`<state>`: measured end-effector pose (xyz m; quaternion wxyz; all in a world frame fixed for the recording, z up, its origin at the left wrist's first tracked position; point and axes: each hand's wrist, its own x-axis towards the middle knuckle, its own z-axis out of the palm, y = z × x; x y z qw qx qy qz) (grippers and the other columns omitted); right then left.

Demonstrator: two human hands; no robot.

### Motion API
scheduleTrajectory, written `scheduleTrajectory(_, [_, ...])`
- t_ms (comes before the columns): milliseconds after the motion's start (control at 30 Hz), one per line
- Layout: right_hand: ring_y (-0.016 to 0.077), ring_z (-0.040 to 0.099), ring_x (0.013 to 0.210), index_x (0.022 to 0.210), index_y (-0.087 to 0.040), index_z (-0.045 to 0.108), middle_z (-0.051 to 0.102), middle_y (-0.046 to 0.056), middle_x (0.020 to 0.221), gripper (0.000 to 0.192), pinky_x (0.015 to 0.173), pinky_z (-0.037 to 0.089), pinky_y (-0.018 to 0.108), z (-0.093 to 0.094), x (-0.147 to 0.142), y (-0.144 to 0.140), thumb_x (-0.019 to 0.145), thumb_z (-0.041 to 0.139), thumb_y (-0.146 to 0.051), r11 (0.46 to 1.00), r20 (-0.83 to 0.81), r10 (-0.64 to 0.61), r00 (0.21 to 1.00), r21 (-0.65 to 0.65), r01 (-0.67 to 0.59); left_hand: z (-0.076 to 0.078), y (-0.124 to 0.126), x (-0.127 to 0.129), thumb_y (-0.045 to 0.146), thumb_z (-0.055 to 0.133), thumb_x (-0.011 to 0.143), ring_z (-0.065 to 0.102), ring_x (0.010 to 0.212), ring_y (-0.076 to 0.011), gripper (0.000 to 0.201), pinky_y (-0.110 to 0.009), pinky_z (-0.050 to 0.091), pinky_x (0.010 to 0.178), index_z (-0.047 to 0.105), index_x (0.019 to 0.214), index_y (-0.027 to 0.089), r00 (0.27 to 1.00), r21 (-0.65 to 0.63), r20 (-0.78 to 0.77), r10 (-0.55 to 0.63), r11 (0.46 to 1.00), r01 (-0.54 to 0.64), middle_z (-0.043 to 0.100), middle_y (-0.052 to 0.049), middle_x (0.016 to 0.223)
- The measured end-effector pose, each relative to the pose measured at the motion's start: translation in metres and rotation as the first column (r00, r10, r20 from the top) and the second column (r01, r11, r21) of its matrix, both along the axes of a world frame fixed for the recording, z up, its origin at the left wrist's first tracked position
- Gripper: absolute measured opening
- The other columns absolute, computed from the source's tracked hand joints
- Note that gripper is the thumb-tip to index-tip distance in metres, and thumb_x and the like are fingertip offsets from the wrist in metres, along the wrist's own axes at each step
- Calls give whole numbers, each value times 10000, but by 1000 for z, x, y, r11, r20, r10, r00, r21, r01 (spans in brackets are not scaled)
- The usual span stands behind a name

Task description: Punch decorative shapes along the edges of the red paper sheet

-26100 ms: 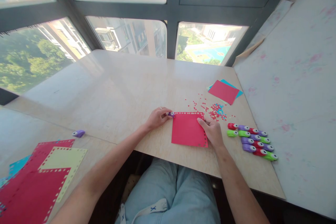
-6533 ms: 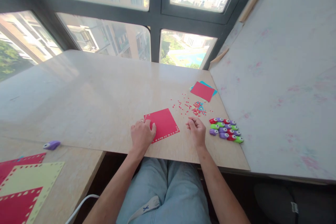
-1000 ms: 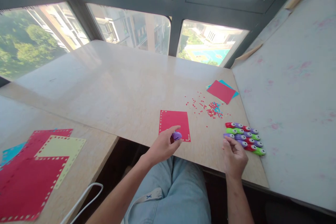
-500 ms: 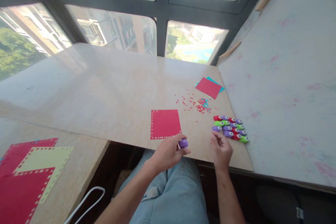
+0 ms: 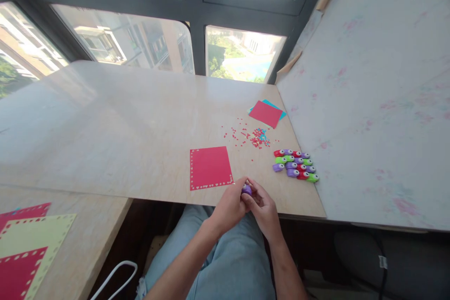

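Observation:
A small purple paper punch sits between both hands at the near edge of the table. My left hand grips it from the left, and my right hand meets it from the right with fingers on it. Just beyond and to the left lies a red paper square with punched holes along its left and bottom edges. To the right a cluster of several red, green and purple punches lies on the table.
Red and blue punched bits are scattered beyond the red square. A red sheet on a blue one lies farther back. Punched red and yellow sheets rest on the lower table at left. A pale wall panel bounds the right.
My left hand carried the purple punch off the red square toward the table's near edge. My right hand left the punch cluster and joined it at the punch.

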<state>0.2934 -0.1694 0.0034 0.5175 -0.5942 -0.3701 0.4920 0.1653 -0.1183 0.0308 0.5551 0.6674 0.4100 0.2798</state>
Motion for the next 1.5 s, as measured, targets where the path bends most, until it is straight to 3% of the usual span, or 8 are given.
scheduleTrajectory(133, [273,672,981,1153,-197,699,712,99,1106,471,838,558,383,2,8,5,775,746,-474,998,75,-59,995,12,58,-4,1,0,67,494,779,596,1128,-221,597,-360,489,956,453,1370,135,989,-94,138,-50,994,63,584,-150,1312])
scheduleTrajectory(300, [219,664,838,1077,-196,717,724,64,945,416,736,547,313,8,15,3,790,732,-496,995,-38,-101,994,3,101,2,5,-2,226,622,810,663,887,-198,529,-316,543,788,500,1313,118,968,-246,252,-6,967,69,675,-110,1007])
scheduleTrajectory(567, [134,573,591,1028,-182,717,660,30,734,398,558,491,256,13,23,-1,799,730,-507,999,-341,-39,939,-24,33,4,13,-1,361,585,900,579,720,-117,319,-238,467,662,676,1119,148,967,-114,254,1,993,29,653,-94,1012])
scheduleTrajectory(767, [101,489,528,961,-168,695,591,0,647,349,483,397,213,14,30,-5,814,719,-483,1000,-366,-4,931,-25,-5,9,16,-3,279,591,905,623,955,-185,221,-274,484,817,743,1022,170,955,-4,267,-126,991,132,682,-99,1013])
scheduleTrajectory(967, [93,427,489,962,-185,619,525,-36,613,338,471,325,216,16,33,-7,816,701,-480,997,-384,22,923,-58,-48,3,14,-2,144,511,887,619,897,-162,266,-281,490,821,739,1019,182,957,61,244,-157,987,147,681,-85,997])
scheduleTrajectory(1133, [98,401,473,944,-191,590,496,-46,594,352,473,305,231,17,34,-7,813,676,-506,994,-373,67,925,-56,-94,4,11,1,197,522,902,611,897,-167,229,-289,486,830,740,968,177,965,91,224,-136,989,119,671,-90,963])
scheduleTrajectory(1300, [94,399,481,950,-199,582,514,-41,617,330,483,304,226,18,33,-6,811,669,-486,995,-411,87,907,-17,-103,1,4,8,298,620,879,595,834,-159,189,-261,476,750,736,916,154,959,-23,282,-28,999,36,630,-78,903])
scheduleTrajectory(1500, [96,395,492,1012,-207,587,527,-33,669,350,495,324,234,19,32,-5,804,650,-482,995,-420,77,904,-25,-96,-3,-9,15,408,578,898,633,720,-149,291,-285,516,683,692,936,143,939,-191,343,6,980,64,618,-79,922])
